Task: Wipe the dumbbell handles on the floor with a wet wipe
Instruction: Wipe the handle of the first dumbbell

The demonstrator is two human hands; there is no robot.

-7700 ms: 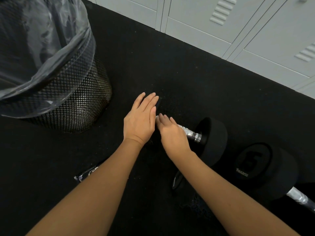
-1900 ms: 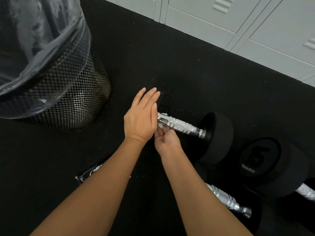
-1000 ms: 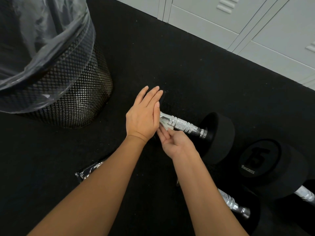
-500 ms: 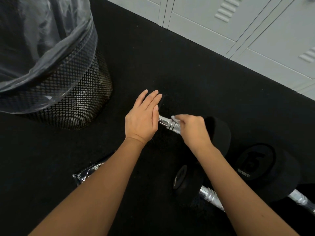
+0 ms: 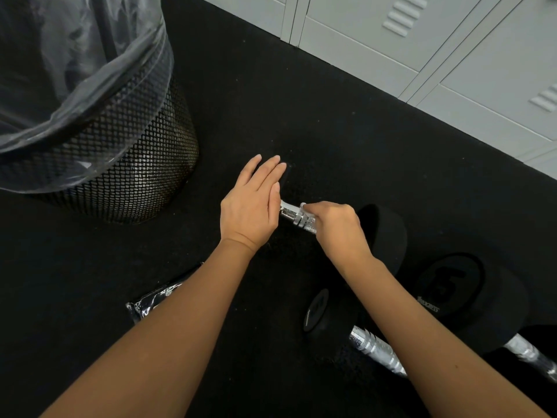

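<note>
Dumbbell handle (image 5: 297,217) lies on floor between hands. Left hand (image 5: 251,203) flat, fingers extended, steadying the hidden end; right hand (image 5: 336,229) clenched round handle, apparently over wet wipe (image 5: 303,205). Best: twist while sliding, full length.

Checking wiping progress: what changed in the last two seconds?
The right hand, pinching the wipe, moved from under the handle's left end to on top, further right towards the black head. The left hand stayed flat on the other end; bin and other dumbbells unchanged.
</note>
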